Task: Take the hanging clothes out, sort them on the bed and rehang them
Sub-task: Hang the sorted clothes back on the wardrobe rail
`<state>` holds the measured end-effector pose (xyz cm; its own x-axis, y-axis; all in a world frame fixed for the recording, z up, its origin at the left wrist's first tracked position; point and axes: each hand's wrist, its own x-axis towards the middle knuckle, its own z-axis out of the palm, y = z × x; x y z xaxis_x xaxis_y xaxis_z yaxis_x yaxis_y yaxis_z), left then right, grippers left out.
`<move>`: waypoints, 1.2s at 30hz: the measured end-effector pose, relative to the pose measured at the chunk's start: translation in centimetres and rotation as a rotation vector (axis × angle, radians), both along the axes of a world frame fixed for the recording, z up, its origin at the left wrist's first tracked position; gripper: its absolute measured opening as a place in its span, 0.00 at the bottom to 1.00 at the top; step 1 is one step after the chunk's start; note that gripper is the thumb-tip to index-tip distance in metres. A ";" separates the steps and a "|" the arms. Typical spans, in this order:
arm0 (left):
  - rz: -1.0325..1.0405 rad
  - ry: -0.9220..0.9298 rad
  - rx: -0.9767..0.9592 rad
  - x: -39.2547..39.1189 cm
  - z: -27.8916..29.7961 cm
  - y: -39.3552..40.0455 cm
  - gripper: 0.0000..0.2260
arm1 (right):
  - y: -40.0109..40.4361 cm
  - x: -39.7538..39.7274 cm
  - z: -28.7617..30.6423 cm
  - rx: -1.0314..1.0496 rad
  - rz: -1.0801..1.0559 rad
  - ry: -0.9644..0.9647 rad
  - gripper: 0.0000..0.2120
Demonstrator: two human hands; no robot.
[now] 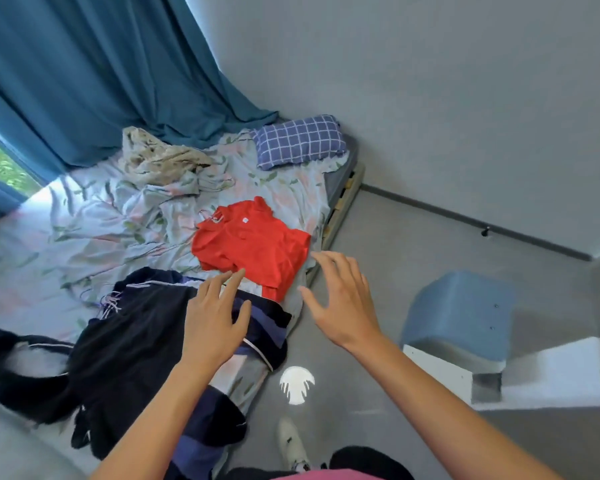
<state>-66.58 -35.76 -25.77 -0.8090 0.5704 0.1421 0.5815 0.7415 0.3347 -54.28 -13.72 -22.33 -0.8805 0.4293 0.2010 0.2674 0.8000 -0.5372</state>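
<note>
Head view: red shirt (pixel 253 245) lies on the bed (pixel 84 223), just ahead between my hands. Left hand (pixel 215 320) fingertips nearest its front hem; right hand (pixel 343 303) beside its right edge. Both spread, holding nothing.

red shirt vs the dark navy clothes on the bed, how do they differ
The red shirt is one bright, plain garment lying fairly flat; the dark navy clothes are a larger crumpled heap with pale piping. The red shirt lies further up the bed, beyond both hands; the dark navy clothes lie nearer, spilling over the edge, under the open left hand. Both lie on the floral sheet, and neither is gripped.
</note>
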 end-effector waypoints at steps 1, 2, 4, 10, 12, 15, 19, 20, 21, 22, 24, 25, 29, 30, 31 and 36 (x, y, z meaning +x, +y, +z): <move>0.039 -0.004 -0.005 -0.8 -0.1 -0.8 0.27 | -0.1 -1.5 -0.1 0.005 0.027 -0.007 0.29; 0.080 -0.016 -0.013 -1.5 -0.3 -1.6 0.27 | -0.2 -3.0 -0.3 0.006 0.053 -0.016 0.29; 0.156 -0.044 -0.027 -2.6 -0.8 -3.0 0.27 | -0.4 -5.8 -0.6 0.012 0.107 -0.033 0.29; 0.315 -0.095 -0.019 -5.4 -1.8 -5.5 0.27 | -0.4 -15.1 -2.1 0.001 0.241 -0.047 0.28; 0.379 -0.103 -0.024 -7.3 -2.3 -5.6 0.28 | -0.3 -18.9 -2.8 0.000 0.284 -0.051 0.28; 0.460 -0.108 -0.028 -10.9 -3.3 -4.5 0.27 | 0.9 -24.8 -4.4 0.003 0.369 -0.054 0.28; 0.522 -0.120 -0.050 -17.6 -5.3 0.0 0.26 | 5.7 -33.7 -7.4 0.025 0.461 -0.082 0.28; 0.541 -0.130 -0.059 -19.4 -5.9 1.6 0.26 | 7.3 -36.1 -8.2 0.030 0.486 -0.101 0.28; 0.567 -0.147 -0.061 -21.5 -6.4 3.3 0.26 | 9.1 -38.7 -9.0 0.031 0.510 -0.125 0.28; 0.588 -0.166 -0.062 -23.6 -6.9 5.1 0.27 | 10.8 -41.3 -9.8 0.032 0.527 -0.145 0.29; 0.622 -0.182 -0.058 -27.9 -8.1 8.5 0.27 | 14.1 -46.1 -11.6 0.040 0.555 -0.177 0.28; 0.636 -0.176 -0.059 -30.3 -8.8 10.0 0.27 | 15.5 -48.5 -12.7 0.048 0.574 -0.193 0.28; 0.659 -0.183 -0.071 -39.8 -14.6 15.2 0.27 | 18.8 -57.6 -19.1 0.076 0.658 -0.238 0.28; 0.651 -0.206 -0.076 -41.9 -17.0 16.3 0.28 | 19.1 -59.7 -21.3 0.088 0.691 -0.249 0.29; 0.644 -0.233 -0.082 -43.7 -19.8 17.1 0.29 | 19.1 -61.8 -23.8 0.101 0.727 -0.261 0.29; 0.634 -0.265 -0.202 -50.3 -34.7 16.8 0.30 | 18.6 -70.3 -37.8 0.125 0.786 -0.374 0.31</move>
